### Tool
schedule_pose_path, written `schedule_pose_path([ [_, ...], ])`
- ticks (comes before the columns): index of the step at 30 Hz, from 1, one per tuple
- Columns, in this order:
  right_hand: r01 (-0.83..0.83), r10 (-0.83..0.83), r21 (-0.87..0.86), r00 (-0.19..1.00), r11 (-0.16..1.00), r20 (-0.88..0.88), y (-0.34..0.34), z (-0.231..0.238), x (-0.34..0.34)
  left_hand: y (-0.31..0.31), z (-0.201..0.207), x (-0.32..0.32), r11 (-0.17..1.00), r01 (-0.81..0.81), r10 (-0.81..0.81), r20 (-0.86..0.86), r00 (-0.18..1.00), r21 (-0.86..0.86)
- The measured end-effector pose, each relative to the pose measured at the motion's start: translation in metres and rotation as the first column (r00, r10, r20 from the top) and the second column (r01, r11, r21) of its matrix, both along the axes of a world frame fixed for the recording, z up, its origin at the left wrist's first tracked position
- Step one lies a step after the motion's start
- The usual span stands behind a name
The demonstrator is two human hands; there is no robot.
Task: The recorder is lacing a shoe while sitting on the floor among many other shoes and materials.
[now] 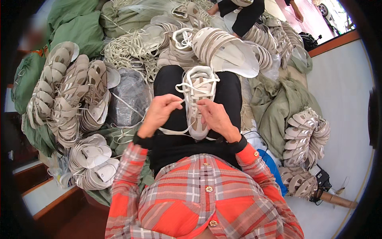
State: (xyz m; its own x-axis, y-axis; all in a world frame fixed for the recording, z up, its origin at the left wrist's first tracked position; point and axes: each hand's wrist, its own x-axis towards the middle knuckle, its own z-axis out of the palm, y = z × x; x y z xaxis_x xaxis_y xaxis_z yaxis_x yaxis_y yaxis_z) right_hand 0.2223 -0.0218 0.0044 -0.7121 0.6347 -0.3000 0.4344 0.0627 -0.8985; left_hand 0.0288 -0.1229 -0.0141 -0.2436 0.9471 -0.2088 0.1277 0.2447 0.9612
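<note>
A beige and white sneaker upper [195, 119] lies lengthwise on my lap, its toe toward me and its collar away from me. White shoelace [175, 132] runs through its front part and loops loosely over its tongue. To the left of the shoe, my left hand [162, 111] pinches a lace end between thumb and fingertips. My right hand [215, 116] rests over the shoe's right side, thumb and forefinger pressed together at the eyelets. What those right fingertips grip is too small to make out, though a lace passes there.
Nested stacks of shoe uppers [65, 95] lie at left, beside a plastic-wrapped bundle [128, 97]. Beyond my knees are a tangle of laces [129, 49] and a large upper stack [234, 51]. Green cloth sacks [274, 107] lie around. Another person's dark-clothed limb [248, 18] shows at the top.
</note>
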Motion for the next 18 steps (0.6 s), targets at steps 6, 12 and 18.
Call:
schedule_pose_path([
  [6, -0.017, 0.023, -0.205, 0.999, 0.979, 0.028, -0.002, -0.001, 0.001, 0.018, -0.005, 0.021, 0.986, -0.066, -0.003, -0.412, 0.911, -0.153],
  [12, -0.044, -0.073, -0.566, 0.980, 0.823, -0.183, -0.004, -0.009, 0.003, 0.022, -0.005, 0.016, 0.995, 0.030, -0.079, -0.611, 0.788, -0.091],
  [18, -0.108, -0.039, -0.616, 0.975, 0.781, -0.221, 0.000, -0.005, 0.002, 0.020, -0.015, 0.022, 0.999, 0.039, -0.019, -0.707, 0.707, 0.012],
])
